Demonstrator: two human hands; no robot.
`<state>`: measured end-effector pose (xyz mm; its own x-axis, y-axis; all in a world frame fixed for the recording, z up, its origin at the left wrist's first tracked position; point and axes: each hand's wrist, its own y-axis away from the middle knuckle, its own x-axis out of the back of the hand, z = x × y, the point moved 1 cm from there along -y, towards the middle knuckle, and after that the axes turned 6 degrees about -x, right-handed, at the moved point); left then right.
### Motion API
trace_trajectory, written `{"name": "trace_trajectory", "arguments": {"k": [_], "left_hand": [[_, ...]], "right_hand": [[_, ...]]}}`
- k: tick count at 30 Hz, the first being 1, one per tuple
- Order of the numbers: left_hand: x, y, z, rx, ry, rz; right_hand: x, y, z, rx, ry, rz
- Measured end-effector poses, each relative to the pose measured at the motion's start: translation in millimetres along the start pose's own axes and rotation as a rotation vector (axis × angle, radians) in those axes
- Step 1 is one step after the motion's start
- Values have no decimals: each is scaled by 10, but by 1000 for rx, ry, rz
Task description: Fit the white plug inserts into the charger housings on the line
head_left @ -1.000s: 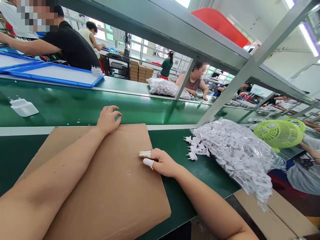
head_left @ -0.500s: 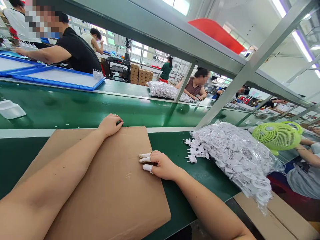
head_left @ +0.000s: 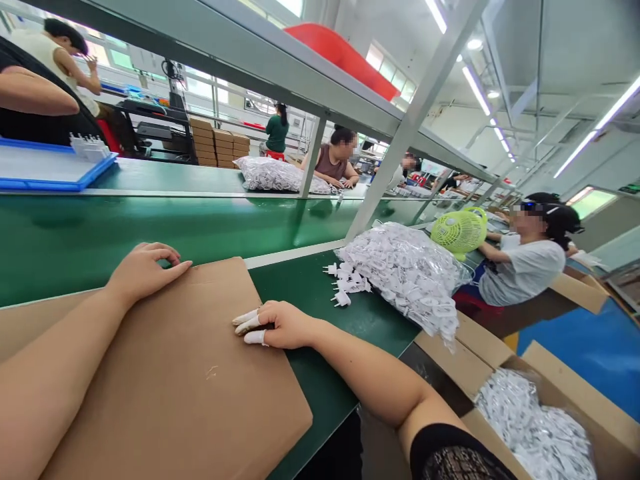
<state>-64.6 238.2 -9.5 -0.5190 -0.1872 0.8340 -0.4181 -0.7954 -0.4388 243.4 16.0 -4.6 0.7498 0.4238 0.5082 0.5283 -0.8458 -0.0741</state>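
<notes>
A large flat piece of brown cardboard lies on the green bench in front of me. My left hand rests at its far edge, fingers bent over that edge and thumb apart from them; it holds nothing that I can see. White covers sit on several fingertips of my right hand, which lies on the cardboard near its right edge with the fingers stretched out. To the right of this hand are several loose white plug adapters, beside a clear plastic bag full of white parts.
Behind the bench runs a green conveyor belt, under a slanting metal frame. A green fan stands beyond the bag, near a seated person. At lower right an open carton holds bagged white parts. Other people sit across the belt.
My view has turned to the right, bringing the open carton into sight. The left hand's thumb has spread from its fingers. My right hand stays on the cardboard near its right edge.
</notes>
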Motion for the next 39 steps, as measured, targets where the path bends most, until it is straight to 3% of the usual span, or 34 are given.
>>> {"name": "trace_trajectory", "arguments": {"k": [14,18,32,39], "left_hand": [[-23,-16,-7,5,9,-61],[-36,-27,-43,6,1,-70],[-73,-55,-242,34,-113,-64],[-107,-35,-141,0,-219,-69]], "right_hand": [[4,-24,4,-27,-23,-9],[6,-11,-7,17,-3,-2],[-8,-100,-33,-86,50,-4],[20,-95,-74,-80,165,36]]}}
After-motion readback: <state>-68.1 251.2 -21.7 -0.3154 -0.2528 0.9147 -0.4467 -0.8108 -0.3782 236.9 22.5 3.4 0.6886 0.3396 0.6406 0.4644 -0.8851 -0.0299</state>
